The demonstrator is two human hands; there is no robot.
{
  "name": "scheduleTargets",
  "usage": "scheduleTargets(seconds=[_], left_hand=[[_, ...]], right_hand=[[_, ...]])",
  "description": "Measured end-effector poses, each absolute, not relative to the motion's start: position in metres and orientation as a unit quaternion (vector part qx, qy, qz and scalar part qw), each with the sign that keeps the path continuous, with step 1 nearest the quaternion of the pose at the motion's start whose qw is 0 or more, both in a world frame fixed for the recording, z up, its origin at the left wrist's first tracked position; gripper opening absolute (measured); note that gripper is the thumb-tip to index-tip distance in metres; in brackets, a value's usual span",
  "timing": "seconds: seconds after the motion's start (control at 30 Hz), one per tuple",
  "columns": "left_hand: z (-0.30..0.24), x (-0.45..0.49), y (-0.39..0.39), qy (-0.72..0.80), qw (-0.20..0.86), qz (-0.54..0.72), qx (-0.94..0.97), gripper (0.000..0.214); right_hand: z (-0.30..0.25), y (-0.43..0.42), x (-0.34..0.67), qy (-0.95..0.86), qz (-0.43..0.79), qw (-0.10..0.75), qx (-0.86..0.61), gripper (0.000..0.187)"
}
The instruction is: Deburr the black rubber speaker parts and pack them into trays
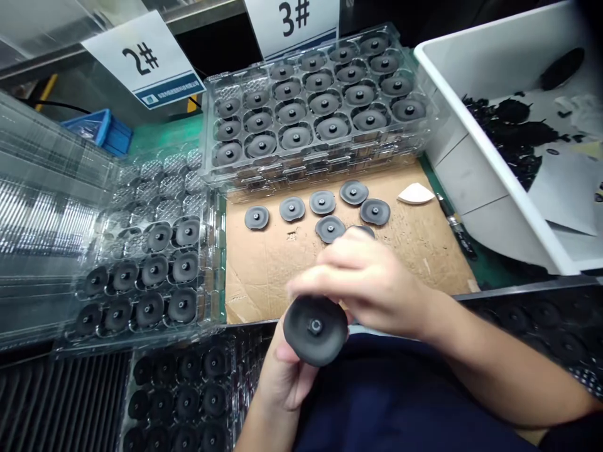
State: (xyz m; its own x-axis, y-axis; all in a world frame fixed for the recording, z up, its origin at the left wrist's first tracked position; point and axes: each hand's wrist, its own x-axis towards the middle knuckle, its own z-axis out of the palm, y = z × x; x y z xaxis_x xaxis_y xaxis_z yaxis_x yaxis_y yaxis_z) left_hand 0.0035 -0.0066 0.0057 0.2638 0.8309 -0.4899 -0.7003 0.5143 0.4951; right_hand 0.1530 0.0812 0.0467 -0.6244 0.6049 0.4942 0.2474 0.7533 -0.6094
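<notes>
Close to my body, my left hand (293, 370) grips a black dished round part (313, 345) from below. A small raised ring stands at the part's centre, and its face is turned up toward me. My right hand (372, 282) has its fingers curled together over the part's upper rim. Anything between those fingers is hidden, and they are slightly blurred. Beyond my hands, several similar black round parts (292, 208) lie loose on a cardboard sheet (264, 276), one of them partly covered by my right hand.
A clear tray stack (301, 160) filled with black parts stands behind the cardboard. On the left lies a partly filled clear tray (160, 336). A white wedge (415, 193), a pen-like tool (456, 229) and a white bin (494, 163) are at right. Number signs (151, 56) hang above.
</notes>
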Motion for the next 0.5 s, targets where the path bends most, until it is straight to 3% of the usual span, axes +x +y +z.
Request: scheduleTargets(seconds=[0.13, 0.23, 0.33, 0.4, 0.5], left_hand=[[0.003, -0.004, -0.010, 0.276, 0.817, 0.503, 0.060, 0.054], [0.001, -0.005, -0.010, 0.268, 0.816, 0.508, 0.063, 0.054], [0.000, -0.004, -0.007, 0.280, 0.810, 0.510, 0.070, 0.053], [0.001, -0.001, -0.007, 0.283, 0.807, 0.513, 0.079, 0.050], [0.001, 0.006, -0.008, 0.306, 0.780, 0.537, 0.098, 0.053]], right_hand=[[-0.001, 0.063, 0.164, -0.738, 0.367, 0.342, -0.451, 0.024], [-0.043, 0.031, 0.172, -0.707, 0.450, 0.252, -0.484, 0.024], [-0.059, 0.015, 0.178, -0.711, 0.456, 0.208, -0.493, 0.023], [-0.044, 0.018, 0.178, -0.694, 0.444, 0.229, -0.518, 0.024], [0.005, 0.029, 0.167, -0.676, 0.383, 0.344, -0.528, 0.023]])
